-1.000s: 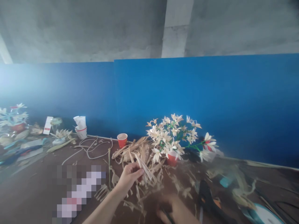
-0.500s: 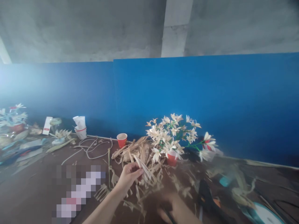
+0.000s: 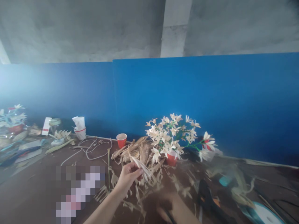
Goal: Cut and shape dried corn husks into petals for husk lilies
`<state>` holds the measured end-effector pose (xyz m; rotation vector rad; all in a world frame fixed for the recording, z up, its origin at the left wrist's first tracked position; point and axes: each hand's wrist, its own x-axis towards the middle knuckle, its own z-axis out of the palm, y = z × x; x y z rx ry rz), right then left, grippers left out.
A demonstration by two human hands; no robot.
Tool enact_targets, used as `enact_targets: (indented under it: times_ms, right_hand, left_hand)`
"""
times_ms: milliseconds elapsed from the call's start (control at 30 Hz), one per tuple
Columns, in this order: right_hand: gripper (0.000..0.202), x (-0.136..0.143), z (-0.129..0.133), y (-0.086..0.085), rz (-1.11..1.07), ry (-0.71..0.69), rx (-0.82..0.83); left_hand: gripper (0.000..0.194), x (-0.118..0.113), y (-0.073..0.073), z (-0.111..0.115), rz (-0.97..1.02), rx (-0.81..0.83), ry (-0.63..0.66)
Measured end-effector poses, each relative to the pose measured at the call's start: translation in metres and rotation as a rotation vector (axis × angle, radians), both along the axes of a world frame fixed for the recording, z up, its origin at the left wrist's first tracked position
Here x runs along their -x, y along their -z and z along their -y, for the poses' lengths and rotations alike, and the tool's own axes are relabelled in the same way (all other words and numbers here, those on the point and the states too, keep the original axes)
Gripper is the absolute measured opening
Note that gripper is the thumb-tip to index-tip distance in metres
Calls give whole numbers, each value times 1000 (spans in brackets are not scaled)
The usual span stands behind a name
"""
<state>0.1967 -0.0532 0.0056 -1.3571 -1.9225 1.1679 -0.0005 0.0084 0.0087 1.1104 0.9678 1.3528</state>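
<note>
My left hand [image 3: 130, 176] pinches a pale strip of dried corn husk [image 3: 143, 168] between thumb and fingers, its slit end hanging to the right. Lower down, my right hand [image 3: 170, 207] is blurred, curled around a dark-handled tool [image 3: 168, 215] whose kind I cannot make out. Beneath both hands lie scattered cut husk pieces [image 3: 132, 204]. A heap of dried corn husks [image 3: 143, 149] sits just beyond my left hand. Behind it, a bunch of cream husk flowers [image 3: 169, 135] on green stems stands in a red paper cup [image 3: 171, 159].
Another red paper cup [image 3: 121, 141] stands left of the heap, near a coiled white cord [image 3: 93, 148] and a white cup [image 3: 80, 133] with paper in it. A black glue gun-like tool [image 3: 207, 199] and a white-and-teal round object [image 3: 265, 213] lie at right. A blue partition [image 3: 198, 93] rises behind.
The view has shifted very slightly. Both hands stay in almost the same place, the left still pinching the corn husk strip.
</note>
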Motion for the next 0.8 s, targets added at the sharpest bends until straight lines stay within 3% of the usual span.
enact_targets:
  times_ms: [300,800]
  right_hand:
    - [24,2,2,-4,-99,-17,32]
    - [23,-1,-3,13,-93,22,19]
  left_hand:
    - [21,-2,-8,6,-3,18,6]
    - [26,-10,-11,13,16,60,-84]
